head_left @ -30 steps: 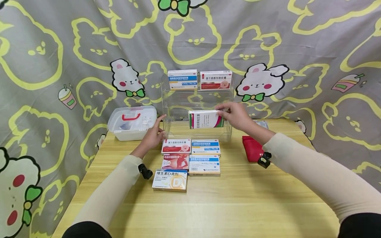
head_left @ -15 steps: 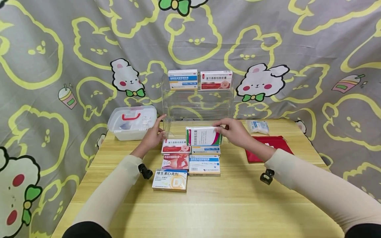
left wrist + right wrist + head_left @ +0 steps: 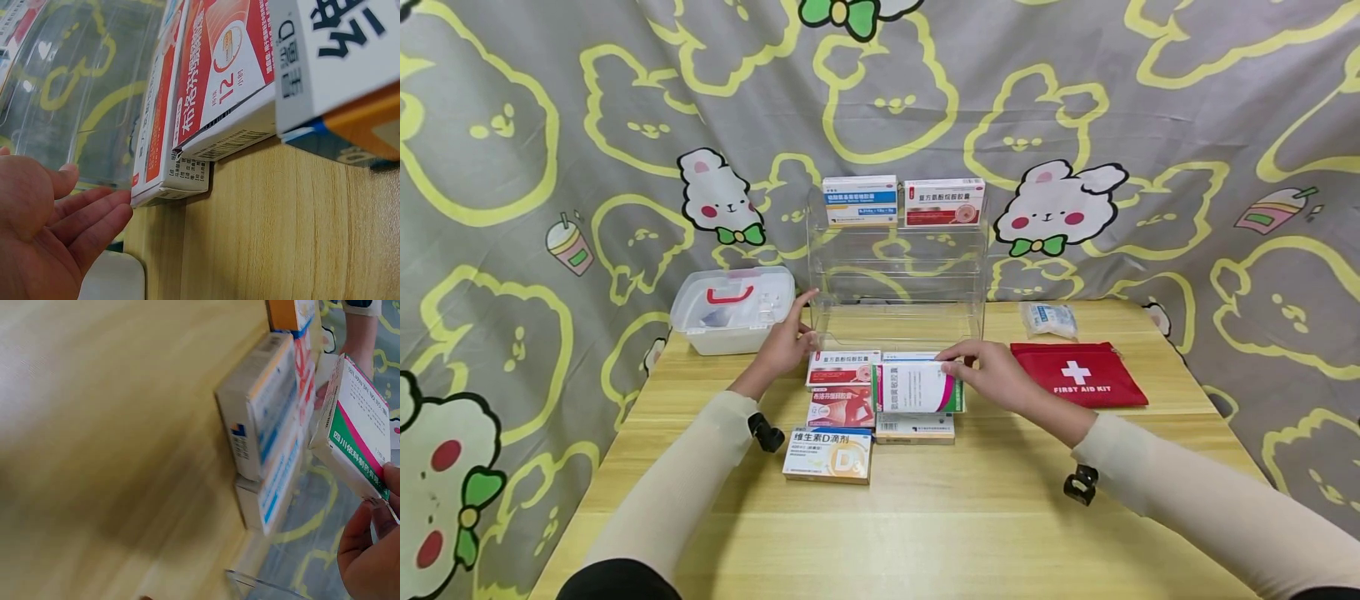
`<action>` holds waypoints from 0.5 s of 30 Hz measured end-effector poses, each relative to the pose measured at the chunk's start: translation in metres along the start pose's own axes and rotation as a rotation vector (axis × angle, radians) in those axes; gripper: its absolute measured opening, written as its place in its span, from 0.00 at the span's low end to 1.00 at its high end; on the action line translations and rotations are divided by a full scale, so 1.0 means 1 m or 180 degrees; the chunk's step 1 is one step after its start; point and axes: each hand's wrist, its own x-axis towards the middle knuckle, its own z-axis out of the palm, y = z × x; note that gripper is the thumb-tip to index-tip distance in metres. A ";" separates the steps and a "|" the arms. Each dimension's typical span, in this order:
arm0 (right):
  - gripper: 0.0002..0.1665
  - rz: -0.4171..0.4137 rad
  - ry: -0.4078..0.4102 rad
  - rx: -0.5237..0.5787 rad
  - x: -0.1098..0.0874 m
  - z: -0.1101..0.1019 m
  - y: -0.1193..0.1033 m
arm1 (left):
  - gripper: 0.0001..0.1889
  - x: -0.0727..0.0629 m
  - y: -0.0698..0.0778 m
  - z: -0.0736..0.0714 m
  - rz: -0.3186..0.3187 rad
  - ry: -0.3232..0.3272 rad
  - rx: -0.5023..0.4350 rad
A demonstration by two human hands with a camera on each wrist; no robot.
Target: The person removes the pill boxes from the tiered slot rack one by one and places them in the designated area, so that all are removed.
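Note:
My right hand (image 3: 988,375) pinches the right end of a white medicine box with green and magenta trim (image 3: 917,387). In the right wrist view this medicine box (image 3: 356,425) is held up off the table, beside the blue-and-white boxes (image 3: 275,419). It overlaps those boxes in the head view. My left hand (image 3: 786,340) is at the lower left side of a clear display rack (image 3: 895,321). In the left wrist view, its fingers (image 3: 94,215) are extended at the rack's edge, near a red-and-white box (image 3: 159,125).
Two medicine boxes (image 3: 861,200) stand on the rack's top tier. More lie in front: a red ibuprofen box (image 3: 841,407) and a vitamin D box (image 3: 827,456). A clear lidded case (image 3: 730,321) is at left; a red first aid pouch (image 3: 1078,387) and plastic packet (image 3: 1051,320) are at right.
My right hand has brought the green-and-magenta medicine box down and forward from before the rack to over the blue-and-white boxes. The left hand has stayed at the rack.

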 end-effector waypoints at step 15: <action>0.08 0.0127 -0.0322 0.0089 -0.025 0.027 0.023 | 0.45 0.000 0.000 0.001 -0.0004 0.0011 0.0016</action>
